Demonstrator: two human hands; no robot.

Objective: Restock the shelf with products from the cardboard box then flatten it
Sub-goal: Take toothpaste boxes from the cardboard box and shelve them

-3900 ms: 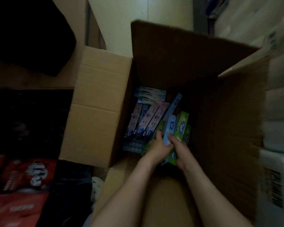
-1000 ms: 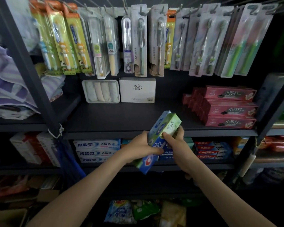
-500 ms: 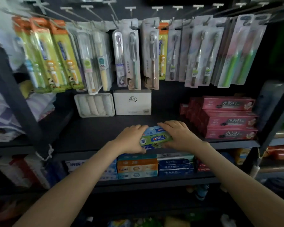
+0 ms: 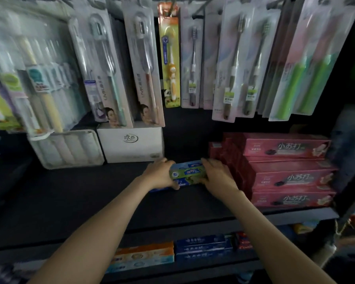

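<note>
The dark shelf [image 4: 80,201] runs across my whole view. Hanging toothbrush packs [image 4: 234,68] line its far side, a stack of pink boxes [image 4: 291,177] sits on the right, and a white box [image 4: 131,146] stands far left of centre. In the gap between the white box and the pink stack lie the toothpaste cartons [image 4: 188,172], a small bundle flat on the shelf board, long side towards me, near the pink stack. My left hand [image 4: 159,175] wraps the bundle's left end and my right hand [image 4: 217,177] its right end. The fingers are curled over the top and pressed together, and the left thumb is tucked at the near lower edge. I cannot make out the right thumb. I judge these cartons light, stiff along their length but easy to dent, and glossy enough to slide on one another. Holding both ends with an inward squeeze should hold them aligned. The cardboard box is out of view.
</note>
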